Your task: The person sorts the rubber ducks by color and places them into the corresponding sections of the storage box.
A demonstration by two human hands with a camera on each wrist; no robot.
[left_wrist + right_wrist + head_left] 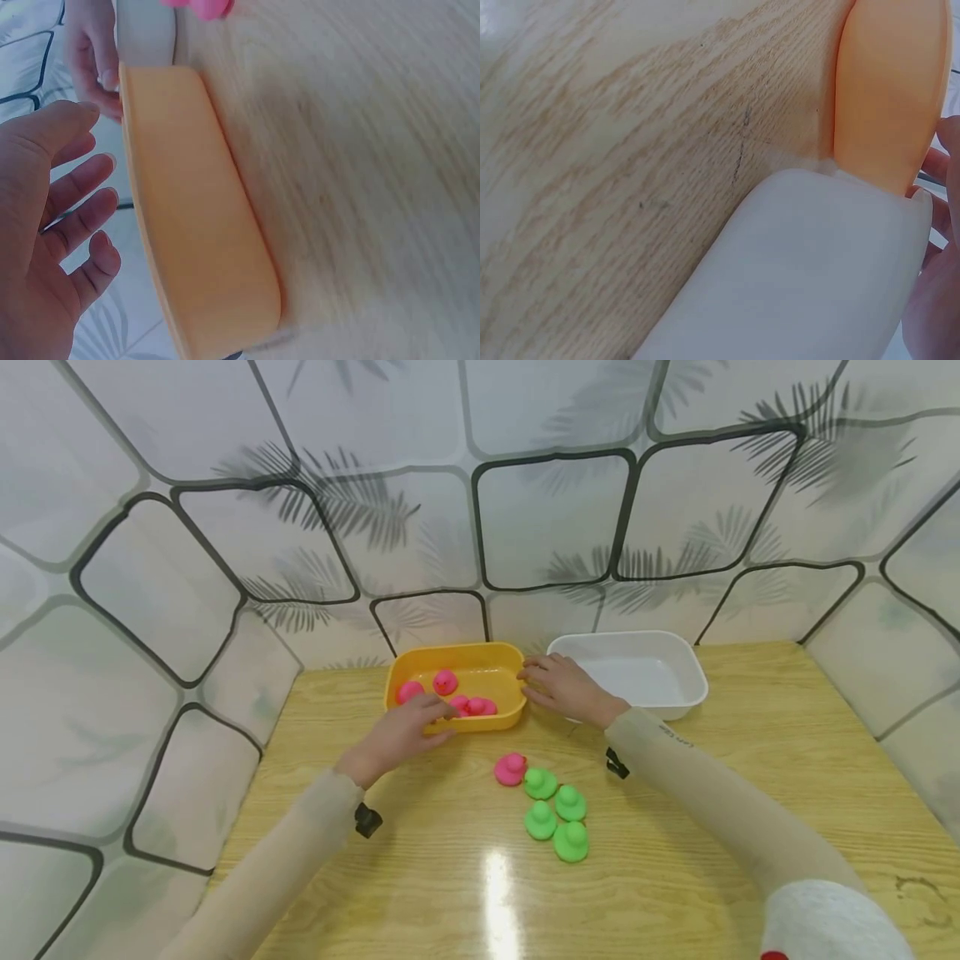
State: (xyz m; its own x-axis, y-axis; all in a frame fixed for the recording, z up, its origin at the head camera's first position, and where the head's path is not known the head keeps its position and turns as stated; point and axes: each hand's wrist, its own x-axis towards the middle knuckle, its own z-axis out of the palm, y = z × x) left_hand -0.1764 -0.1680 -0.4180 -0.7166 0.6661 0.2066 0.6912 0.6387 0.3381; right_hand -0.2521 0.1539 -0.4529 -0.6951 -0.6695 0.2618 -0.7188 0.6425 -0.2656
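Note:
My left hand (401, 735) hovers over the front left of a yellow plastic basin (427, 724), its fingers loosely bent with nothing between them. Several pink rubber ducks (445, 682) lie inside that basin; the hand partly hides some of them. At the basin's right end is my right hand (566, 687), fingertips at the rim and fingers relaxed. Beneath its wrist stands a white basin (660, 706), close against the yellow one. Another pink duck (511, 769) sits on the table in front, beside several green rubber ducks (571, 803).
The wooden table (420, 877) meets a patterned cloth wall (555, 518) right behind both basins. More of this cloth rises along the left and right sides. A white rounded object (832, 922) lies at the lower right, by the right forearm.

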